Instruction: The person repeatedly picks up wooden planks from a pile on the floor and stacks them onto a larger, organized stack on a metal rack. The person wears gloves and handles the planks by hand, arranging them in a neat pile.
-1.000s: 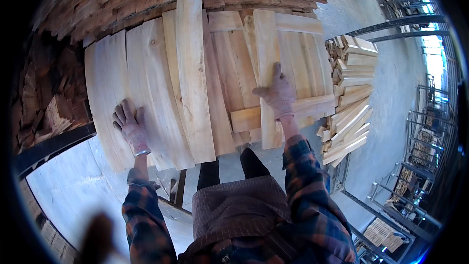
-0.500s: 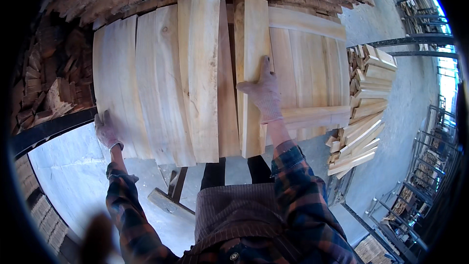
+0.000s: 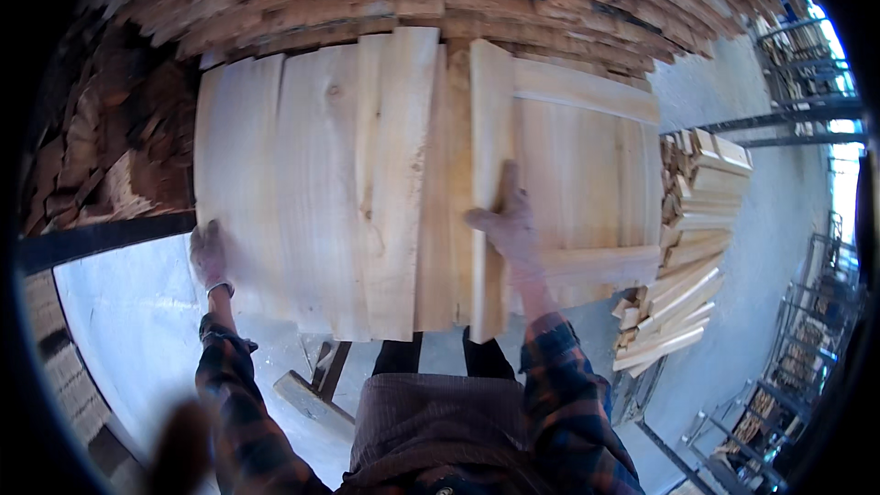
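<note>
I have the loose pale board (image 3: 492,110) lying lengthwise just right of centre, its thick left edge showing, apparently on top of the layer below. My right hand (image 3: 509,220) spreads across it, thumb over the left edge; blur hides whether the fingers grip or only press, so I can't tell. To its left runs a row of pale boards (image 3: 316,183) laid side by side, and my left hand (image 3: 209,252) touches that row's outer edge with bent fingers; I can't tell how firmly it holds.

I'd judge the step as adjusting the boards' sideways position. The next move seems to call for even sideways pressure, with the thumb clear of any closing gap.

Two crosspieces (image 3: 587,101) lie over the boards at right, so sliding that way could catch their ends. The far board ends come near the rough timber stack (image 3: 440,9), leaving little room there. A dark metal beam (image 3: 110,240) runs close by the left hand; below it, bare floor (image 3: 137,312) gives more room. Rightward, a pile of short pieces (image 3: 687,257) crowds the edge.
</note>
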`<action>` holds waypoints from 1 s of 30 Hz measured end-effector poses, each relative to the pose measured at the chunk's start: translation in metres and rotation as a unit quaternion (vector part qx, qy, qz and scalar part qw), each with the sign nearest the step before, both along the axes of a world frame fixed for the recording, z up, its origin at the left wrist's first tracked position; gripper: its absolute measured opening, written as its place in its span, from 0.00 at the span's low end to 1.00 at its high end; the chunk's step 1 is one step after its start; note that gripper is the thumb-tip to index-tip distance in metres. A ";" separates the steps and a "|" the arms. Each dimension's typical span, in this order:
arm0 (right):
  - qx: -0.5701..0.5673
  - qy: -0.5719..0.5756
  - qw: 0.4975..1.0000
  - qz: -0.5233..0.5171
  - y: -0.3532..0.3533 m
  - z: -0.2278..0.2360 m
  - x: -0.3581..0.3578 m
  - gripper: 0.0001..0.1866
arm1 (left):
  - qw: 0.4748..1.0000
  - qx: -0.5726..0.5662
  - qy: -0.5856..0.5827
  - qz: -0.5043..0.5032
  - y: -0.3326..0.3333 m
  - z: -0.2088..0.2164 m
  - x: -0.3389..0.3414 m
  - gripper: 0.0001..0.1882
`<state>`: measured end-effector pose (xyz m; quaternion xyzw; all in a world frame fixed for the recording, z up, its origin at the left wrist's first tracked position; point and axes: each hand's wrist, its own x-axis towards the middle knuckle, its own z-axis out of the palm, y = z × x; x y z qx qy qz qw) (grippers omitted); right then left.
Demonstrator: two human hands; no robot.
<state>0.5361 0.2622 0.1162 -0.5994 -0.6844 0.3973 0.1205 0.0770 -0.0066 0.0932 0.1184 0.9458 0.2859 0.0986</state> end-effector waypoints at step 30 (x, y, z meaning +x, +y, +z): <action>-0.117 0.135 0.923 0.341 -0.085 0.090 -0.064 0.49 | 0.806 0.476 -0.351 0.021 -0.039 0.086 0.251 0.36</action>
